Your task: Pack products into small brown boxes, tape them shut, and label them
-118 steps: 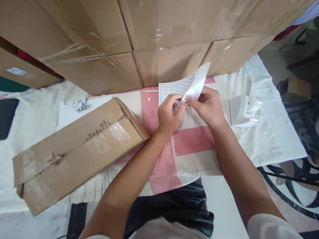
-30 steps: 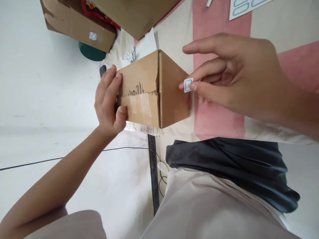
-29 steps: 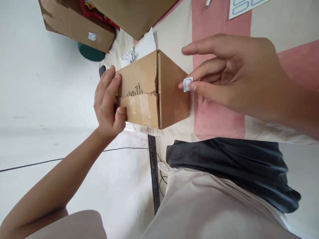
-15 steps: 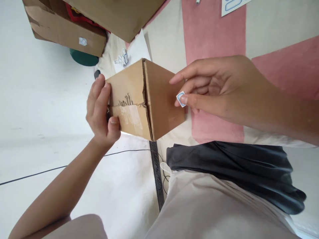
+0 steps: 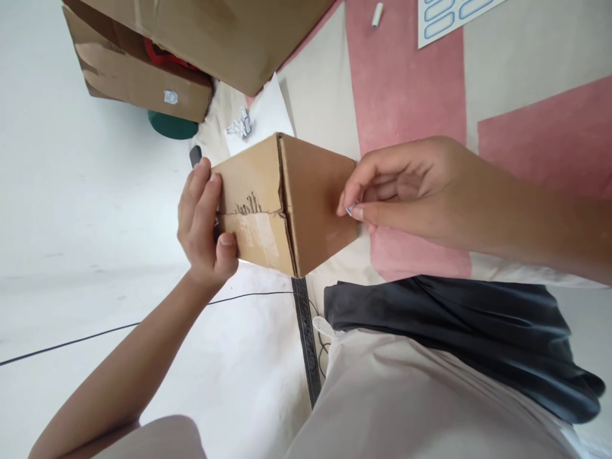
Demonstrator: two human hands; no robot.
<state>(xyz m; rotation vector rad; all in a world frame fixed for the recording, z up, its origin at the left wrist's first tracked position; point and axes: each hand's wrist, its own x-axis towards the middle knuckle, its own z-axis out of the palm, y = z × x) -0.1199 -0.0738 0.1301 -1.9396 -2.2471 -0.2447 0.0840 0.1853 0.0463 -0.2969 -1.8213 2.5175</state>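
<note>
A small brown cardboard box [image 5: 318, 201] is tilted in front of me, with torn marks and a strip of clear tape on one face. My left hand [image 5: 203, 220] grips its left end, the thumb on the near side and fingers on the far side. Close to the box's right face, my right hand [image 5: 396, 191] pinches a small white sticker [image 5: 352, 209] with a blue border. Thumb and forefinger cover most of that sticker. I cannot tell whether the fingertips touch the box.
Larger cardboard boxes [image 5: 210, 32] stand at the upper left, one bearing a sticker [image 5: 171, 97]. Crumpled scraps [image 5: 240, 124] lie on white paper [image 5: 270, 115]. A label sheet [image 5: 442, 25] and a small white cylinder [image 5: 377, 14] lie on the pink-and-cream cloth [image 5: 406, 76].
The right forefinger has curled down over the sticker, which now shows less between the fingertips. Everything appears slightly lower in view; the left hand keeps its hold on the box.
</note>
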